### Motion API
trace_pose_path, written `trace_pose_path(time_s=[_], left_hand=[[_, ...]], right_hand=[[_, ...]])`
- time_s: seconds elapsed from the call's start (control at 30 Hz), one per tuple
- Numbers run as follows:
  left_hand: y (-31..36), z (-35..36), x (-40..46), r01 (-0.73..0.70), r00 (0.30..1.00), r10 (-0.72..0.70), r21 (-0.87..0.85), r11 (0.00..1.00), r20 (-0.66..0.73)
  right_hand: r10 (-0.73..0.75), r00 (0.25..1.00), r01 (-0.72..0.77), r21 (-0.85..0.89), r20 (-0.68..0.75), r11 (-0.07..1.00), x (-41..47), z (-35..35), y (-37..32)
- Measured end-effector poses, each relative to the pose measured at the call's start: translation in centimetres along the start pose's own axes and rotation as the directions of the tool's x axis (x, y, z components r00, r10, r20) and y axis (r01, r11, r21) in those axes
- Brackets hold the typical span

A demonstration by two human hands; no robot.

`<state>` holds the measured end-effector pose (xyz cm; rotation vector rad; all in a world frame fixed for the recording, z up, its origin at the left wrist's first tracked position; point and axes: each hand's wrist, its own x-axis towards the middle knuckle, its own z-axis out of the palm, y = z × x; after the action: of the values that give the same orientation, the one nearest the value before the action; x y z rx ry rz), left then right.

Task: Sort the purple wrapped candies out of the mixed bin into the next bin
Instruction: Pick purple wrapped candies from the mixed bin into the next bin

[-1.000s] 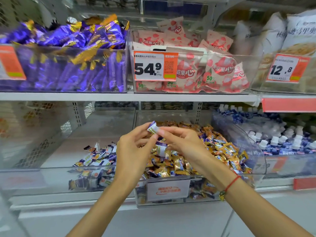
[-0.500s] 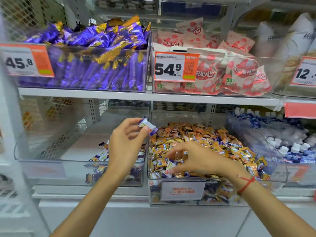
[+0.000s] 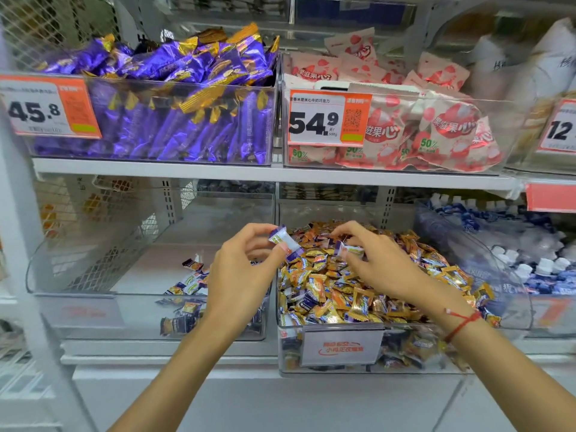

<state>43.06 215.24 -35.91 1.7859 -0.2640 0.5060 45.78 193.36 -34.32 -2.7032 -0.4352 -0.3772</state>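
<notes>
Pinching a purple wrapped candy point(image 3: 285, 241) at centre frame, the left hand point(image 3: 241, 269) hung over the seam between the bins, while the right hand point(image 3: 378, 269) pinched a second purple candy point(image 3: 349, 249) above the mixed bin point(image 3: 343, 350), heaped with gold-wrapped candies point(image 3: 367, 294). Lower left, the next bin point(image 3: 93, 313) held a few purple candies point(image 3: 187, 285). Upper-shelf price tags read 45.8 point(image 3: 50, 107) and 54.9 point(image 3: 328, 118).

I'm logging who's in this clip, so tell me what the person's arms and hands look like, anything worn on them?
Both forearms are bare, with no sleeves in view. The left hand shows no ring, watch or glove. The right hand is also ungloved; its wrist carries a thin red string bracelet, knotted with a short loose end. No other markings can be made out.
</notes>
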Motion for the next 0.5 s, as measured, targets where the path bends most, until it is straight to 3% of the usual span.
trace_pose_path(time_s=[0.07,0.13,0.23,0.37,0.5], left_hand=[[0.0,0.0,0.1,0.026,0.999,-0.026,-0.001,1.000,-0.019],[0.1,0.0,0.3,0.061,0.998,-0.062,-0.039,0.997,-0.030],[0.5,0.0,0.4,0.094,0.994,-0.099,-0.114,0.989,-0.039],[0.8,-0.2,0.5,0.088,0.994,-0.095,-0.146,0.985,-0.043],[0.7,-0.7,0.7,0.087,0.994,-0.096,-0.171,0.981,-0.046]], right_hand=[[-0.038,0.984,0.010,0.162,0.175,0.987,-0.1,0.1,-1.0],[-0.120,0.946,0.056,0.213,0.301,0.976,-0.1,0.7,-2.1],[-0.162,0.909,0.174,0.004,0.384,0.985,0.9,2.4,-2.8],[-0.207,0.920,0.297,-0.246,0.332,0.923,2.2,3.5,-3.8],[-0.231,0.938,0.305,-0.301,0.257,0.904,2.2,2.3,-2.8]])
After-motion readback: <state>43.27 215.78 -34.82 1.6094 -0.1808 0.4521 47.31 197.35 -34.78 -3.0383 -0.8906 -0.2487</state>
